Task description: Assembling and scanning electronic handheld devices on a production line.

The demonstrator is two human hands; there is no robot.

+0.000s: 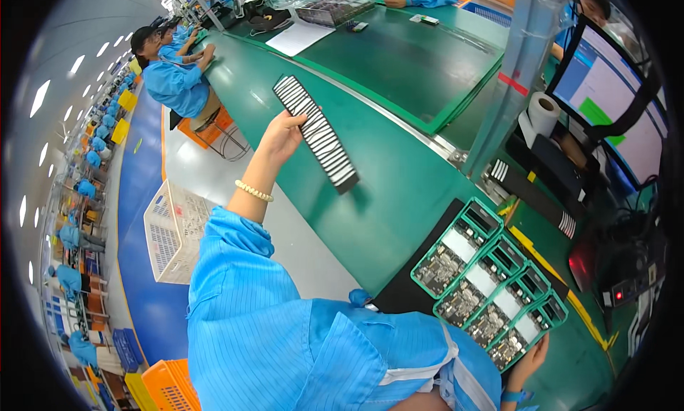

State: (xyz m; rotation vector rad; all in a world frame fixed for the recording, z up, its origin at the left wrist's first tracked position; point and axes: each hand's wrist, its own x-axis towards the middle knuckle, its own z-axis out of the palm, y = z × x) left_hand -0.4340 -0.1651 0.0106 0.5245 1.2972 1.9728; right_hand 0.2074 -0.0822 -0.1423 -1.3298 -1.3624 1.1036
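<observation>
My left hand [282, 136] reaches out over the green bench and pinches a long black strip [329, 147] with white crosswise stripes. The strip hangs at a slant above the bench top, its shadow falling below it. At lower right, my right hand [530, 362] grips the near right corner of a green tray [505, 231] made of several framed compartments. In each compartment lies a circuit board [464, 301] with a pale rectangular part. Most of the right hand's fingers are hidden by the tray edge. A black mat [406, 291] lies partly under the tray.
Beyond the tray, another black striped strip [531, 194] lies near a monitor [605, 101] and white paper rolls [543, 112]. A metal post [502, 90] rises beside the bench. A white basket [167, 233] stands left on the floor. Co-workers [174, 76] sit along the bench.
</observation>
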